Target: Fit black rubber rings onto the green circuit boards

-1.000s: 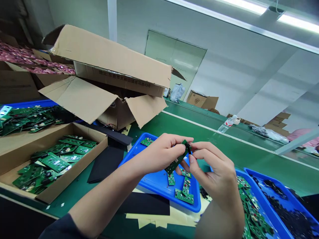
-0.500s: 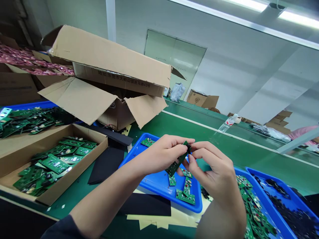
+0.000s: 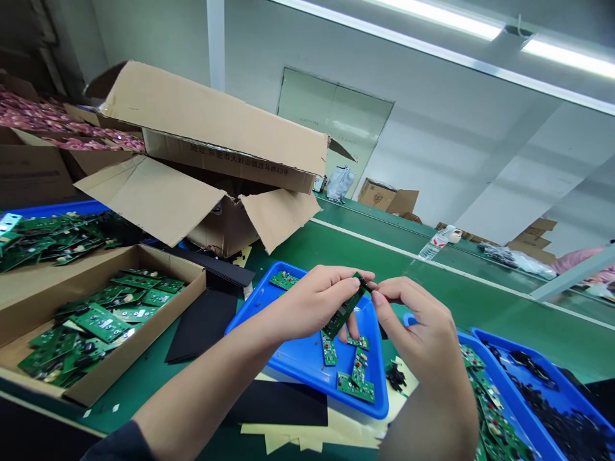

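Green circuit board (image 3: 343, 314) at about 5 o'clock in view, gripped firmly between left hand (image 3: 314, 304) and right hand (image 3: 413, 326), with right fingertips (image 3: 380, 297) pinching its upper end. Just below, blue plastic tray (image 3: 307, 368) holding loose boards (image 3: 355, 379). At 8 o'clock, cardboard box (image 3: 177, 304) heaped with more boards; at 11 o'clock, open carton (image 3: 202, 128).

A head-worn camera looked forward and down, close above the person's left hand (image 3: 312, 304) and right hand (image 3: 423, 333), across a green tabletop (image 3: 384, 256) toward a far wall (image 3: 480, 160).
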`<state>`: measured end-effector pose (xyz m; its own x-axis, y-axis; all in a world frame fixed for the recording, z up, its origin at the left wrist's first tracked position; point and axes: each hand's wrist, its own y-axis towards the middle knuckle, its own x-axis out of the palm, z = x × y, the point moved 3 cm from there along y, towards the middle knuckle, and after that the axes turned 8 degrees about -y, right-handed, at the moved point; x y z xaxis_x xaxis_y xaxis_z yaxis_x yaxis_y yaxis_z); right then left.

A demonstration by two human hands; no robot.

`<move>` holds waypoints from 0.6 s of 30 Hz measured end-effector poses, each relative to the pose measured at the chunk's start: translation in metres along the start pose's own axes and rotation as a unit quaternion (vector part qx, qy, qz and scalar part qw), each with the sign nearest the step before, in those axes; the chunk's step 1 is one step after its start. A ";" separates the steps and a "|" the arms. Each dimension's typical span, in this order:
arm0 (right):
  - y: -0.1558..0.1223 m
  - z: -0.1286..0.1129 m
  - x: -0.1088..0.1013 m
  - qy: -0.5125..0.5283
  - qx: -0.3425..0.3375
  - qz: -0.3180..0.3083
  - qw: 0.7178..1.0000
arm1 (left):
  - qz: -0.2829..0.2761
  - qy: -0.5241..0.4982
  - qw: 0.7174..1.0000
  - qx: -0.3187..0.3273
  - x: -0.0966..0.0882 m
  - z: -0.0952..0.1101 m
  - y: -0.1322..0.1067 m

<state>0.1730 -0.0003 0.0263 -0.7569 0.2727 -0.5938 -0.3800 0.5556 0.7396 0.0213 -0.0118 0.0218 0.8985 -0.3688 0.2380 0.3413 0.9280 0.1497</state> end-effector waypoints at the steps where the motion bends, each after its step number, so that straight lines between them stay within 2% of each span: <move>1: 0.000 0.000 0.001 0.002 0.004 -0.004 1.000 | 0.001 -0.001 1.000 0.002 0.000 0.000 0.000; 10: -0.002 0.000 0.011 0.077 0.055 -0.054 0.994 | 0.025 -0.032 0.999 0.026 0.002 -0.001 0.004; 14: -0.002 0.004 0.009 0.041 0.070 -0.005 0.997 | 0.018 -0.017 0.999 0.041 0.003 0.000 0.003; 18: 0.000 0.005 0.005 0.026 0.049 0.033 0.998 | 0.009 -0.006 0.999 0.041 0.002 -0.002 0.001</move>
<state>0.1720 0.0052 0.0217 -0.8058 0.2711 -0.5265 -0.2776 0.6124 0.7402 0.0237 -0.0116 0.0203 0.9010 -0.3526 0.2526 0.3002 0.9273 0.2237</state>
